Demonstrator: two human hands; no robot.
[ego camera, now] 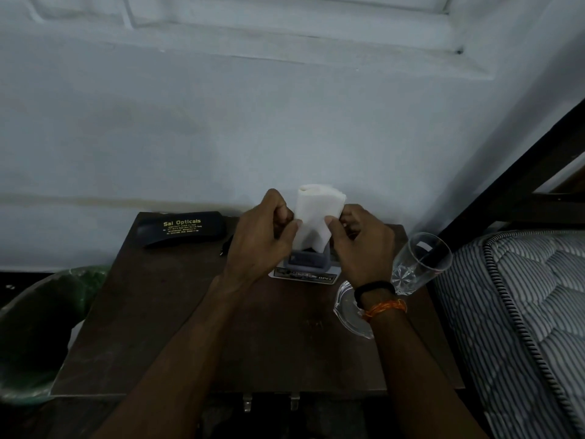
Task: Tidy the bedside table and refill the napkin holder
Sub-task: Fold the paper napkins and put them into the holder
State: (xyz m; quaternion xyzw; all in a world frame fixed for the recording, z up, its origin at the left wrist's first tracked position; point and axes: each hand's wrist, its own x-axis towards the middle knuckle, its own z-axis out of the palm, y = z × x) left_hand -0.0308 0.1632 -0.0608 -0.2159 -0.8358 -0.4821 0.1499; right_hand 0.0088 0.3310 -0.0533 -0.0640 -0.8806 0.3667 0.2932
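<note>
A folded stack of white napkins [316,213] stands upright over a small grey napkin holder [306,260] near the back of the dark wooden bedside table [177,327]. My left hand [262,239] pinches the stack's left edge, thumb in front. My right hand [361,245] pinches its right edge. The lower tip of the napkins reaches into the holder's slot. The holder sits on a printed card [323,277].
A black spectacle case [182,229] lies at the table's back left. A clear drinking glass [418,264] stands at the right edge, with a glass dish [346,308] beside it. A green-lined bin [41,331] is at left, a striped mattress [519,312] at right.
</note>
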